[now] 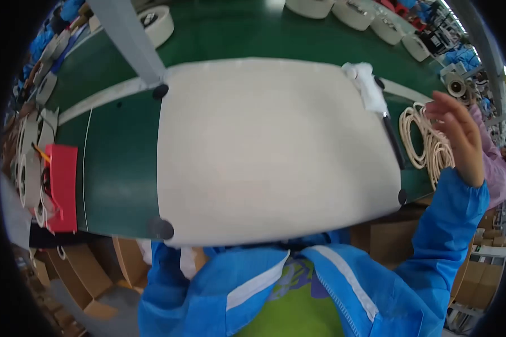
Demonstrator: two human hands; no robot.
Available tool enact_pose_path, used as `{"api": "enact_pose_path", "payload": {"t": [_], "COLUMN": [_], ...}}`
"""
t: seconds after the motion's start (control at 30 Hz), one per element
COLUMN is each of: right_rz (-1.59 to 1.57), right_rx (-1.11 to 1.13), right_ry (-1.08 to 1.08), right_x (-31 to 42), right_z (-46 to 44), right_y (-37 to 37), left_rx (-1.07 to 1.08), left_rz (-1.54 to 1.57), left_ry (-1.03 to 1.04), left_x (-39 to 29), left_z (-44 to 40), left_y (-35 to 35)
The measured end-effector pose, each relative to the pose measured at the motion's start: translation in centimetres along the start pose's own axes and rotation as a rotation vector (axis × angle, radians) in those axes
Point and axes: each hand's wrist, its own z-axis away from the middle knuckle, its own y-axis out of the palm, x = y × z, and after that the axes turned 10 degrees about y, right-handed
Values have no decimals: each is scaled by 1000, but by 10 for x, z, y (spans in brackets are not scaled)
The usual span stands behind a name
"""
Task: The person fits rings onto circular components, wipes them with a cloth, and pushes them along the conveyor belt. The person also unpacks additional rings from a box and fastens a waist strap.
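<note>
Broad pale panel on the green worktop, right hand up beside the cord

We see a large pale panel (275, 151) lying across the middle of the green worktop (121, 163), its near edge right in front of the wearer's blue jacket (225, 281). Dark round pieces (161, 229) show at its corners. At the far right corner we find a white wrapped bundle (371, 92), and from it a black bar (393, 140) runs down along the panel's right edge.

The right hand (461, 137) is raised to the right of the panel, apart from it. Its fingers (454, 105) are loosely extended and slightly bent, with nothing that we can see in them. They overlap the coiled cream cord (434, 150) in our view, and we cannot tell whether they touch it. The left sleeve (168, 275) passes behind the panel's near left corner; the left hand is hidden there, so we cannot tell whether its fingers are open or closed.

To the left we see a red bin (63, 185) on the worktop, and beyond the panel a grey post (126, 39) and several white round housings (354, 12). Cardboard boxes (84, 269) stand below. A co-worker's pink sleeve (493, 163) shows behind the right hand.
</note>
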Motion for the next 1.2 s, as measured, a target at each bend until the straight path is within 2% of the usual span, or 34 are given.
{"api": "enact_pose_path", "payload": {"t": [0.07, 0.1, 0.2, 0.23, 0.37, 0.5, 0.67, 0.77, 0.83, 0.9, 0.93, 0.97, 1.0, 1.03, 1.07, 1.1, 1.13, 1.2], "right_rz": [5, -7, 101, 89, 342, 334, 364, 452, 421, 458, 512, 545, 608, 615, 585, 724, 599, 695], "right_rx": [-184, -153, -267, -253, 77, 148, 182, 143, 206, 125, 11, -103, -100, -168, -190, -354, -370, -380], "right_ry": [15, 18, -115, -116, -295, -280, -238, -381, -265, -270, -329, -282, -11, 90, 31, -3, 182, 205], "right_x": [-18, -21, -24, -22, 0, 38, 59, 42, 40, 16, -18, -47, -58, -87, -126, -156, -169, -180], "right_z": [2, -2, -6, -9, -31, -20, 0, 5, -2, -25, -45, -59, -63, -66, -75, -74, -67, -51], "right_y": [-12, -10, -9, -7, 9, 46, 47, 26, -1, -32, -50, -65, -73, -81, -95, -98, -94, -78], "left_rx": [9, 5, 7, 14, 13, 12, 15, 4, 3, 4, -3, -2, -7, -18, -26, -41, -67, -158], "left_rz": [22, 43, 85, 101, 156, 188, 180, 146, 125, 107, 98, 96, 94, 92, 96, 99, 91, 79], "left_ry": [33, 52, 112, 124, 185, 220, 276, 335, 382, 424, 451, 467, 490, 524, 558, 589, 643, 798], "left_x": [-6, -12, -29, -34, -54, -65, -71, -76, -80, -82, -80, -81, -80, -78, -79, -81, -80, -78], "left_z": [-4, -5, -5, -5, 1, 18, 31, 33, 34, 35, 37, 37, 38, 41, 43, 44, 47, 59], "left_y": [-10, -16, -28, -33, -51, -64, -69, -66, -66, -70, -70, -71, -74, -75, -75, -78, -77, -82]}}
